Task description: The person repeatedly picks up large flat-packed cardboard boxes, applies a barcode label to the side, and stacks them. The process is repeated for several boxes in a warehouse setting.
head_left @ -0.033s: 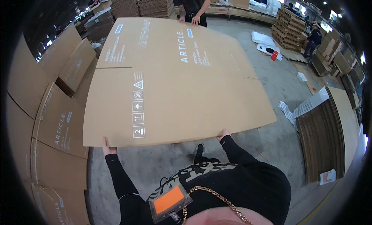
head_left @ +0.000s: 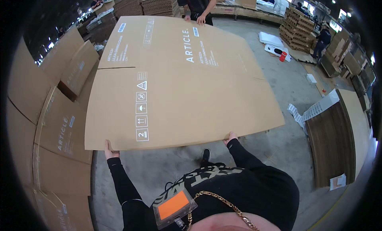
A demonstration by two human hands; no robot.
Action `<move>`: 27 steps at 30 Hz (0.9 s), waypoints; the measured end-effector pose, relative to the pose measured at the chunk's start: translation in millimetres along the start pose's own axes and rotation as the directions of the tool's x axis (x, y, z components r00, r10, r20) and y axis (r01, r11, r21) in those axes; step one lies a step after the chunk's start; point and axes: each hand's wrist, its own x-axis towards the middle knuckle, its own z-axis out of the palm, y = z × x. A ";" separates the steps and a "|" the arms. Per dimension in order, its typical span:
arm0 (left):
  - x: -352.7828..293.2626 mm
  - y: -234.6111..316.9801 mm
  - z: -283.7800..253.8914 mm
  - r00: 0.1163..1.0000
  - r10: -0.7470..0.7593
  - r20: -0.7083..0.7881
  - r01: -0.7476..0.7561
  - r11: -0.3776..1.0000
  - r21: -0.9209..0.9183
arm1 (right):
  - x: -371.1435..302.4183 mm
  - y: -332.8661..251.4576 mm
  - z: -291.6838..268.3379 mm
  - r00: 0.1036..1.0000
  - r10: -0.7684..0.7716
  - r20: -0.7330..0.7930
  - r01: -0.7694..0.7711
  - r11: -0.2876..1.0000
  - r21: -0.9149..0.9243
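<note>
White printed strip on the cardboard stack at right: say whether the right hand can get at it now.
Probably not: the right hand holds the flattened carton, and the white printed strip lies apart, off to its right.

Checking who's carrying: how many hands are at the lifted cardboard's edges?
4: left hand and right hand at near edge; co-worker's two hands at far edge. Any underneath would be hidden.

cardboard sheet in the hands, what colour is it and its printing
The cardboard sheet is tan brown with mostly white printing, seen in the head view.
</note>
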 end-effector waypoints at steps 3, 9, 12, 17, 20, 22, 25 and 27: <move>20.6 -10.0 28.7 0.994 0.017 0.107 -0.016 1.000 -0.012 | 14.4 -10.7 17.3 0.999 0.017 0.046 -0.017 1.000 -0.009; 46.9 -36.3 93.2 0.977 0.134 0.163 -0.116 0.986 -0.116 | 68.7 -62.9 88.0 0.989 0.009 0.146 -0.006 1.000 -0.023; 89.9 -29.2 162.7 0.923 0.204 0.328 -0.180 0.978 -0.103 | 106.7 -124.2 162.5 0.923 -0.168 0.348 0.134 0.984 0.119; 139.0 -62.7 226.6 0.770 0.047 0.637 -0.137 0.986 0.093 | 88.2 -214.9 284.5 0.696 -0.249 0.673 0.294 0.955 0.049; 163.8 -73.7 245.0 0.722 -0.130 0.680 -0.081 0.960 0.270 | 55.9 -224.4 327.5 0.681 -0.322 0.657 0.419 0.908 0.010; 187.6 -91.9 256.3 0.713 -0.219 0.666 -0.022 0.942 0.334 | 47.1 -232.1 320.5 0.695 -0.380 0.611 0.491 0.871 -0.017; 214.2 -131.5 272.0 0.694 -0.375 0.615 0.061 0.881 0.469 | 67.8 -212.3 249.1 0.779 -0.453 0.434 0.574 0.793 -0.203; 223.6 -180.0 279.6 0.707 -0.500 0.501 0.179 0.811 0.557 | 84.7 -171.5 132.5 0.737 -0.621 0.267 0.640 0.515 -0.570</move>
